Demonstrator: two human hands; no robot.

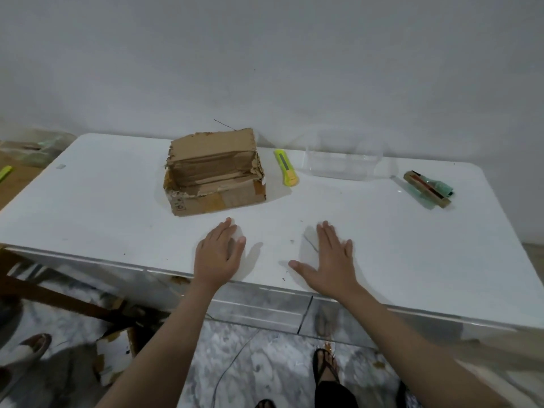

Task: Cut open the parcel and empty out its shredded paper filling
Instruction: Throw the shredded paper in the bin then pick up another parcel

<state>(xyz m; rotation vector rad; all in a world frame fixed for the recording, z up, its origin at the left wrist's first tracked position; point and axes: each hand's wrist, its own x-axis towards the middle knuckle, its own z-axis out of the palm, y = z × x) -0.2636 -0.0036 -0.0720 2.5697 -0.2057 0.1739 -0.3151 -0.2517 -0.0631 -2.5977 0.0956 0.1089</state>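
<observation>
A brown cardboard parcel [216,178] stands on the white table [103,213], left of centre, with its torn top flap raised toward the wall. No shredded paper shows inside from this angle. A yellow-green utility knife [286,167] lies just right of the parcel. My left hand [219,254] and my right hand [329,260] rest flat on the table near its front edge, fingers spread, holding nothing. Both hands are apart from the parcel and the knife.
A clear plastic container [344,156] stands behind the knife near the wall. A small wrapped wooden item [428,188] lies at the far right. Cardboard scraps [113,360] and someone's feet [325,366] are on the floor below the table edge. Bags [32,150] sit at far left.
</observation>
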